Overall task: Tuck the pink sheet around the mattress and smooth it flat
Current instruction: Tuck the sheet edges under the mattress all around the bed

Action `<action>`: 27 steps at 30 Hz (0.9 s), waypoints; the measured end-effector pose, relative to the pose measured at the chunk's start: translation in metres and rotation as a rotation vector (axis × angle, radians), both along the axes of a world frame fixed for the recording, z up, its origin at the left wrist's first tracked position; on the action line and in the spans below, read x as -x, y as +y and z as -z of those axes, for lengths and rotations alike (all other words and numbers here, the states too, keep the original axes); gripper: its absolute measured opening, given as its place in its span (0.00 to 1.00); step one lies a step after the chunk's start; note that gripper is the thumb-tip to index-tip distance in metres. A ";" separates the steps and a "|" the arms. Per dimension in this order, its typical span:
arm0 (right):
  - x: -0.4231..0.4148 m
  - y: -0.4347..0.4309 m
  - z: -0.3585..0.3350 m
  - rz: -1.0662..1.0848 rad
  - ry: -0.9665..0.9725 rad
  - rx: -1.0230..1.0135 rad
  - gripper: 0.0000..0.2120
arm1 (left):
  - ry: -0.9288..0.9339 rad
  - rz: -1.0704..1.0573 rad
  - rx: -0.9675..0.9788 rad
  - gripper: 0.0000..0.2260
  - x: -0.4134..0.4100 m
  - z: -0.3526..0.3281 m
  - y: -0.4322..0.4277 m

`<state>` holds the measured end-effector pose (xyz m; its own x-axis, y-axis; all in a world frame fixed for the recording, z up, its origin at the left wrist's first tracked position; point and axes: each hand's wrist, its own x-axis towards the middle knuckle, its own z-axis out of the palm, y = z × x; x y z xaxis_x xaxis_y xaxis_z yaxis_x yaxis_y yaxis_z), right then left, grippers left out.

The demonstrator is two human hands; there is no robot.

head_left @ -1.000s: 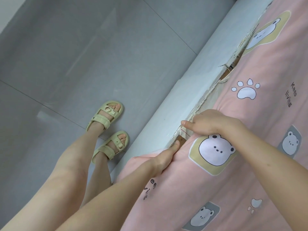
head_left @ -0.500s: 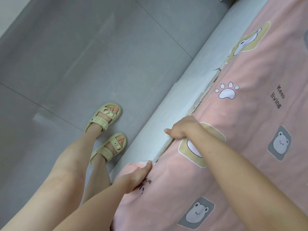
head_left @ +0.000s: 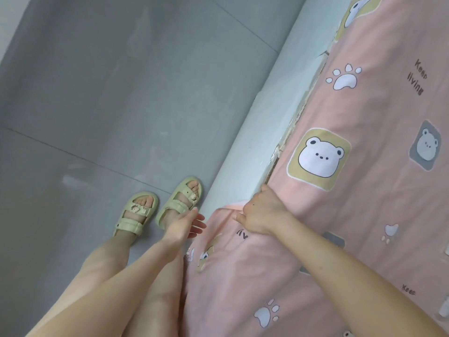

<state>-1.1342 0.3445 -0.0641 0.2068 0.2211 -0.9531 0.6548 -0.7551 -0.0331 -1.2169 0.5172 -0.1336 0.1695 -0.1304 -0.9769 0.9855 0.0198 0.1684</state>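
The pink sheet (head_left: pixel 364 203), printed with bears and paw marks, covers the mattress on the right side of the view. Along the pale bed frame (head_left: pixel 262 132) its edge goes down into the gap; nearer to me a loose part hangs over the frame. My right hand (head_left: pixel 261 216) is at that edge with its fingers curled into the fabric where the tucked part ends. My left hand (head_left: pixel 187 223) hovers beside the hanging part with its fingers straight, holding nothing. The mattress itself is hidden under the sheet.
Grey floor tiles (head_left: pixel 97 105) fill the left. My feet in pale green sandals (head_left: pixel 179 203) stand close against the bed frame. A rough, chipped strip (head_left: pixel 295 117) runs along the frame's inner edge.
Both hands have moved along the bed edge toward me. My left hand has let go of the sheet and opened. My right hand shifted to where the loose part begins.
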 end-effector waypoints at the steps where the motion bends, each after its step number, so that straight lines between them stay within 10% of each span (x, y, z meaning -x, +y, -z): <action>1: 0.012 0.008 0.003 0.004 0.041 0.050 0.29 | 0.002 0.005 0.000 0.15 0.006 -0.002 0.006; 6: 0.056 0.044 0.019 0.003 0.167 0.254 0.31 | -0.039 0.040 0.044 0.14 0.037 -0.004 0.033; 17: 0.095 0.026 -0.054 0.203 -0.019 -0.019 0.35 | -0.405 -0.045 0.330 0.17 0.034 -0.042 -0.018; 27: 0.100 0.009 -0.076 0.205 -0.048 -0.096 0.32 | -0.006 0.340 0.596 0.16 0.108 -0.057 -0.067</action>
<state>-1.2339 0.3537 0.0118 0.3015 0.2590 -0.9176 0.4902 -0.8676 -0.0838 -1.3247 0.4502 -0.0762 0.0294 -0.6921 -0.7212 0.9524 -0.1997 0.2304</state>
